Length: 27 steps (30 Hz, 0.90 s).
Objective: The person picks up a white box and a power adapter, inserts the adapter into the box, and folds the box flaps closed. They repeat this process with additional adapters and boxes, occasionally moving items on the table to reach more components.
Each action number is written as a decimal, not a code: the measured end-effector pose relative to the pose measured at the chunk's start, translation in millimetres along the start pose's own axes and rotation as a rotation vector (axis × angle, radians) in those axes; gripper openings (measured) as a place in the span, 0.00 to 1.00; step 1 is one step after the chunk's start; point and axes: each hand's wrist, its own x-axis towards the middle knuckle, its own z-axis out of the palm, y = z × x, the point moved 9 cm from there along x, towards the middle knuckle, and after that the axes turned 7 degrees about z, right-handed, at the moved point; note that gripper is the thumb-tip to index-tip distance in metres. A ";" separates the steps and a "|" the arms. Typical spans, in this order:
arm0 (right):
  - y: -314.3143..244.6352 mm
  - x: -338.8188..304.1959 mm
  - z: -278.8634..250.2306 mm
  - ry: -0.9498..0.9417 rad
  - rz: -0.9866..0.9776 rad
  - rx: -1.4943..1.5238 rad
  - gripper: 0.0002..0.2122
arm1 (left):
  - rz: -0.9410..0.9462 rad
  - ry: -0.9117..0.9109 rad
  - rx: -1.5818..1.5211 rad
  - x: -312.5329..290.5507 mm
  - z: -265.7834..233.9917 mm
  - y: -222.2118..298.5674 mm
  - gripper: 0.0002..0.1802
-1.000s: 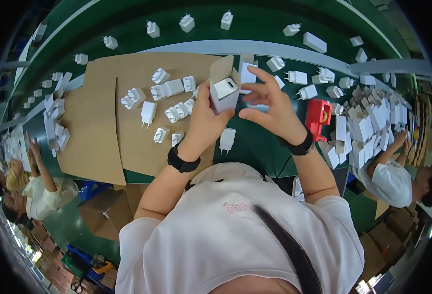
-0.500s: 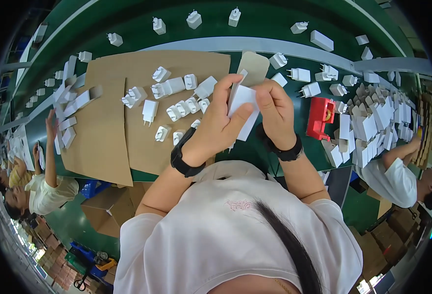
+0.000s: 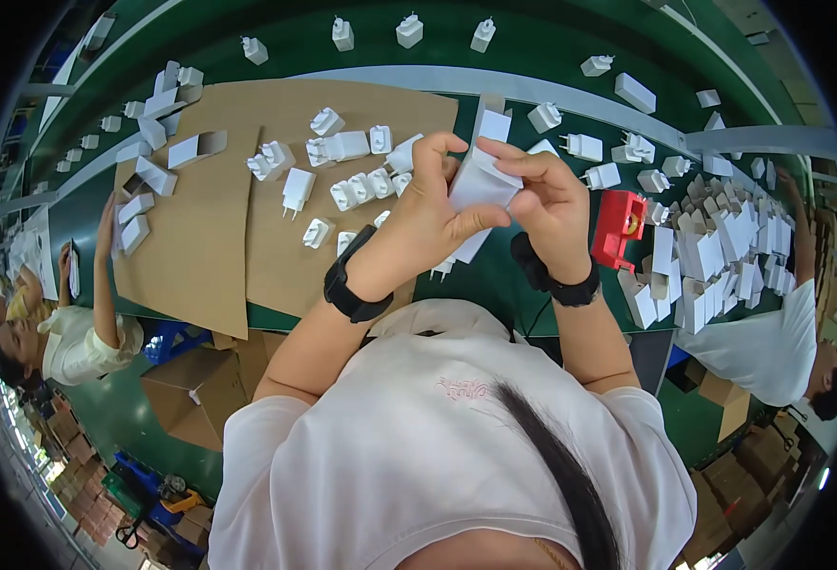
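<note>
A small white folding carton (image 3: 483,182) is between my two hands, over the green bench. My left hand (image 3: 420,220) grips its left side, thumb across the lower part and fingers curled behind. My right hand (image 3: 553,201) pinches its right edge and upper end with thumb and fingers. A flap stands up beyond my fingers at the far end. Below my hands another white carton piece (image 3: 474,245) shows partly. Left of my hands, several white plug chargers (image 3: 350,193) lie on a brown cardboard sheet (image 3: 209,114). Another charger (image 3: 443,268) sits just under my left hand.
A red tape dispenser (image 3: 618,228) stands right of my hands, beside a heap of open white cartons (image 3: 713,242). More chargers (image 3: 585,146) line the bench and far shelf. White cartons (image 3: 157,176) lie at left. Co-workers (image 3: 86,347) sit on both sides.
The carton has turned in my hands, showing a broader face. My right fingers have shifted over its upper edge. The whole view has tilted slightly, and the right co-worker's arm has risen.
</note>
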 end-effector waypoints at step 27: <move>1.8 22.7 -27.6 0.030 0.266 -0.311 0.15 | -0.221 0.041 0.297 -3.1 -11.9 3.6 0.52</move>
